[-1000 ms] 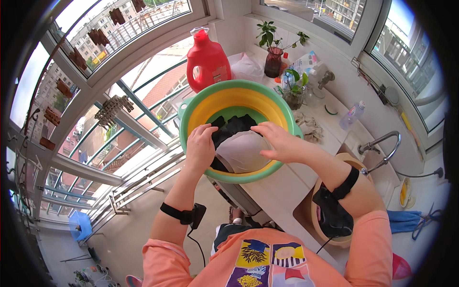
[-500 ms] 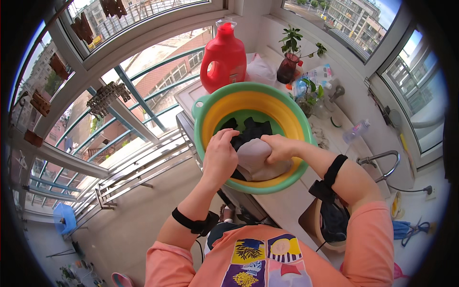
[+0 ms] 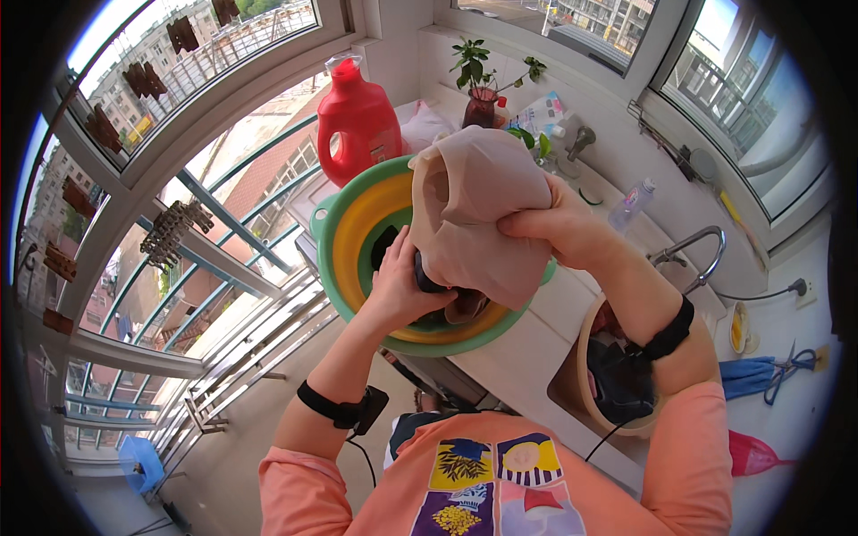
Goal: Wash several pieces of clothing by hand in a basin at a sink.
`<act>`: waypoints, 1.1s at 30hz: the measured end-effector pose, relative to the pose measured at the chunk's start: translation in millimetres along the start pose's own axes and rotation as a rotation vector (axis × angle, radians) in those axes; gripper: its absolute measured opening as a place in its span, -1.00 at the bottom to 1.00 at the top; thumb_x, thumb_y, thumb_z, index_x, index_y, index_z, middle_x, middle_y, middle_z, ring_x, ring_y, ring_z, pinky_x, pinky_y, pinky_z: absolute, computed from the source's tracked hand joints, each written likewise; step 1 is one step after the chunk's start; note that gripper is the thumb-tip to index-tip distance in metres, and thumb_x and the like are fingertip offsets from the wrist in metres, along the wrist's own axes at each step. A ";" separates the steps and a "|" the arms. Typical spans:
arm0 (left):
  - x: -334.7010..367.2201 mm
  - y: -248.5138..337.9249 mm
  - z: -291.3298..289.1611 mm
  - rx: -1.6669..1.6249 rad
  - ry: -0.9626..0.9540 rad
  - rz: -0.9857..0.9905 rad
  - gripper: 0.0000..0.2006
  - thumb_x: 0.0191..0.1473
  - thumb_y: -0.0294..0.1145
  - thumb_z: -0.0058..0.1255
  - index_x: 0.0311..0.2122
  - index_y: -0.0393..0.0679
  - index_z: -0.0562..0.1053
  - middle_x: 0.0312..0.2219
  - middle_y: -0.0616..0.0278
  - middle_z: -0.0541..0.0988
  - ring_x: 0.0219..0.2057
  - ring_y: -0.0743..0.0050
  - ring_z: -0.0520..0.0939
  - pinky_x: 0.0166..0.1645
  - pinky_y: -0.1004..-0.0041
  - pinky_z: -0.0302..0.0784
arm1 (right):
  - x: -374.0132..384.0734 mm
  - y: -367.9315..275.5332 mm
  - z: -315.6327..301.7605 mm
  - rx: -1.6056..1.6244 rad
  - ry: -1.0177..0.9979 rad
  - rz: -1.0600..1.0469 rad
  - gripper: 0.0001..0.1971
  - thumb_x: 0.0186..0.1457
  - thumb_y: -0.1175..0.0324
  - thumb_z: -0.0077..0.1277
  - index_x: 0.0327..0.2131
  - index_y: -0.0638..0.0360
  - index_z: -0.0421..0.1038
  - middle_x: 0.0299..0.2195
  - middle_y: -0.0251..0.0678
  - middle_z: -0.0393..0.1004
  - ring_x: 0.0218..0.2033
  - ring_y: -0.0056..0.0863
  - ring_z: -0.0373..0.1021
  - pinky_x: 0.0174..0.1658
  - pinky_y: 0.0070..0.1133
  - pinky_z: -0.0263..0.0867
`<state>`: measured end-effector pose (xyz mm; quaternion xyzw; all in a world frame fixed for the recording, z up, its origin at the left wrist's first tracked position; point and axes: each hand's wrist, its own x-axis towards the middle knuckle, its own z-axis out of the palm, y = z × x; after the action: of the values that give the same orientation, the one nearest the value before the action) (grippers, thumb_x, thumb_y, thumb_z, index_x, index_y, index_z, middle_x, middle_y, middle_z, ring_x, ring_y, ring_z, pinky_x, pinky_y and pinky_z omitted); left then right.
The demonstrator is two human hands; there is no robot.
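Observation:
My right hand (image 3: 567, 223) grips a pale beige-pink cloth garment (image 3: 487, 201) by its right side, thumb on top. The garment is lifted above the green-rimmed basin (image 3: 332, 268) with yellow inner walls and hides much of its inside. My left hand (image 3: 398, 290) reaches in over the basin's near left part, its thumb and fingers around a black cloth (image 3: 425, 279). Below the beige garment, more dark cloth shows in the basin; its kind cannot be made out.
A red detergent jug (image 3: 357, 121) stands behind the basin. A potted plant (image 3: 480, 107) and a clear bottle (image 3: 632, 204) line the windowsill side. To the right are a tap (image 3: 706, 246) and a sink holding a tub (image 3: 648, 420) of dark clothes. Clothes pegs (image 3: 174, 234) hang at the left windows.
My right hand has raised the beige garment up out of the basin. My left hand has come off it and now holds black cloth. The view has shifted to the right.

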<state>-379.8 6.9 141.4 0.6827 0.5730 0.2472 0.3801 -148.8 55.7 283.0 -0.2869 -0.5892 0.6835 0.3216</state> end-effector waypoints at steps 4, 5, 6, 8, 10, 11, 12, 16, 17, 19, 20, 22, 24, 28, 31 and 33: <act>4.3 45.0 11.6 -0.258 0.159 0.133 0.10 -0.40 -0.33 0.42 0.28 -0.12 -0.02 0.19 0.02 0.14 0.21 0.15 0.22 0.24 0.32 0.19 | -35.6 -37.9 -15.6 0.152 0.120 -0.110 -0.61 -0.05 0.55 0.09 -0.07 0.27 0.38 -0.19 -0.28 0.50 -0.19 -0.53 0.45 -0.08 -0.57 0.39; 6.0 61.0 14.7 -0.424 0.044 0.166 0.03 -0.37 -0.36 0.40 0.25 -0.14 0.04 0.15 0.09 0.22 0.16 0.24 0.28 0.21 0.33 0.23 | -47.0 -53.4 -16.7 0.181 0.161 -0.153 -0.63 -0.03 0.52 0.08 -0.08 0.28 0.39 -0.21 -0.27 0.50 -0.20 -0.53 0.46 -0.10 -0.58 0.39; 6.5 78.4 19.1 -0.589 -0.077 0.195 -0.05 -0.33 -0.39 0.38 0.22 -0.16 0.10 0.11 0.15 0.29 0.11 0.33 0.34 0.18 0.34 0.28 | -57.9 -65.7 -20.1 0.209 0.204 -0.196 -0.65 -0.02 0.49 0.08 -0.09 0.30 0.39 -0.22 -0.27 0.50 -0.21 -0.54 0.46 -0.11 -0.59 0.40; 6.2 113.1 33.2 -0.625 -0.135 0.175 -0.21 -0.27 -0.44 0.35 0.13 -0.19 0.24 -0.01 0.24 0.42 0.00 0.45 0.43 0.11 0.39 0.35 | -79.7 -81.1 -36.0 0.180 0.244 -0.246 -0.66 0.00 0.45 0.08 -0.10 0.32 0.39 -0.25 -0.25 0.50 -0.23 -0.52 0.47 -0.13 -0.60 0.42; 11.1 144.8 53.0 -0.779 -0.132 0.166 -0.37 -0.17 -0.42 0.33 0.06 -0.26 0.33 -0.06 0.21 0.48 -0.01 0.41 0.46 0.11 0.39 0.35 | -111.1 -100.4 -43.0 0.171 0.297 -0.360 -0.66 -0.01 0.45 0.08 -0.11 0.32 0.40 -0.25 -0.25 0.51 -0.25 -0.51 0.48 -0.14 -0.61 0.42; 11.0 167.1 62.9 -0.773 -0.094 0.135 -0.39 -0.18 -0.47 0.30 0.05 -0.24 0.34 -0.07 0.22 0.48 -0.06 0.46 0.48 0.06 0.42 0.39 | -128.6 -108.5 -42.5 0.122 0.338 -0.366 -0.68 0.08 0.37 -0.05 -0.11 0.35 0.36 -0.23 -0.20 0.49 -0.22 -0.46 0.47 -0.10 -0.54 0.41; 16.6 176.6 79.0 -0.772 -0.126 0.141 -0.39 -0.18 -0.47 0.30 0.05 -0.24 0.34 -0.07 0.22 0.48 -0.06 0.46 0.48 0.06 0.42 0.39 | -146.1 -111.7 -55.3 0.118 0.370 -0.372 -0.68 0.08 0.37 -0.05 -0.11 0.35 0.36 -0.23 -0.20 0.49 -0.22 -0.46 0.47 -0.10 -0.54 0.41; 28.3 209.8 140.6 -0.987 -0.180 0.213 -0.52 -0.02 -0.60 0.09 0.07 -0.28 0.33 -0.05 0.17 0.48 -0.02 0.35 0.49 0.09 0.38 0.39 | -224.2 -118.2 -76.0 0.016 0.351 -0.575 -0.68 0.05 0.37 -0.04 -0.13 0.34 0.39 -0.23 -0.22 0.50 -0.22 -0.47 0.47 -0.09 -0.54 0.40; 28.5 215.5 156.3 -1.029 -0.227 0.161 -0.53 -0.02 -0.60 0.09 0.06 -0.28 0.34 -0.05 0.16 0.48 -0.02 0.36 0.49 0.09 0.38 0.38 | -241.2 -119.8 -79.7 -0.101 0.540 -0.439 -0.66 0.03 0.37 -0.04 -0.11 0.34 0.38 -0.22 -0.23 0.50 -0.21 -0.47 0.46 -0.09 -0.54 0.39; 29.8 221.0 188.1 -1.065 -0.304 0.101 -0.54 -0.03 -0.61 0.08 0.04 -0.27 0.36 -0.05 0.16 0.48 -0.02 0.36 0.49 0.10 0.39 0.37 | -277.4 -114.9 -98.8 -0.094 0.610 -0.282 -0.68 -0.05 0.47 0.08 -0.14 0.31 0.44 -0.24 -0.24 0.51 -0.23 -0.52 0.47 -0.13 -0.57 0.39; 32.8 218.2 204.0 -1.025 -0.326 0.097 -0.55 -0.04 -0.58 0.09 0.03 -0.25 0.36 -0.08 0.18 0.49 -0.06 0.40 0.49 0.06 0.42 0.38 | -294.5 -104.3 -105.8 -0.092 0.643 -0.280 -0.68 -0.05 0.47 0.08 -0.14 0.31 0.44 -0.24 -0.24 0.51 -0.23 -0.52 0.47 -0.13 -0.57 0.39; 39.4 203.8 238.7 -0.979 -0.367 0.088 -0.55 -0.05 -0.55 0.11 0.02 -0.23 0.37 -0.12 0.19 0.50 -0.10 0.44 0.49 0.03 0.45 0.39 | -321.9 -70.9 -120.2 -0.035 0.744 -0.184 -0.64 -0.06 0.48 0.08 -0.11 0.31 0.42 -0.21 -0.25 0.50 -0.18 -0.52 0.44 -0.07 -0.57 0.36; 44.8 177.4 280.1 -0.662 -0.329 0.189 -0.46 -0.08 -0.53 0.13 0.08 -0.24 0.31 0.00 0.14 0.42 0.02 0.30 0.45 0.12 0.38 0.35 | -352.0 -25.7 -144.7 -0.069 0.756 -0.062 -0.47 -0.04 0.41 0.12 0.05 0.31 0.28 -0.10 -0.22 0.44 -0.14 -0.47 0.42 -0.04 -0.56 0.33; 29.7 156.6 325.0 0.503 -0.512 0.243 -0.19 -0.17 -0.22 0.23 0.24 0.01 0.16 0.24 -0.11 0.05 0.19 -0.33 0.13 0.20 0.01 0.19 | -413.3 94.9 -197.7 -0.408 0.561 0.829 0.01 -0.09 0.04 0.22 0.25 0.36 -0.18 0.07 -0.03 0.27 -0.04 -0.34 0.34 0.02 -0.46 0.30; 23.2 161.9 341.8 0.755 -0.563 0.329 -0.14 -0.20 -0.06 0.24 0.26 0.13 0.14 0.27 -0.03 0.00 0.22 -0.43 0.02 0.20 -0.16 0.10 | -437.1 167.1 -208.4 -0.573 0.477 1.001 0.12 -0.13 -0.07 0.22 0.31 0.15 -0.33 0.22 0.11 0.03 0.13 -0.14 0.20 0.13 -0.34 0.20; 28.5 158.5 351.8 0.812 -0.416 0.497 -0.13 -0.18 0.00 0.23 0.27 0.16 0.12 0.27 -0.04 0.00 0.23 -0.42 0.03 0.18 -0.23 0.08 | -433.2 192.4 -208.1 -0.950 0.469 0.837 0.15 -0.15 -0.11 0.20 0.33 -0.20 -0.44 0.32 0.13 -0.36 0.23 0.19 -0.03 0.21 -0.22 0.05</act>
<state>-7.3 -57.0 58.6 0.9253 0.3558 -0.0531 0.1201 264.4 -171.1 68.9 -0.7421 -0.5794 0.3369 -0.0119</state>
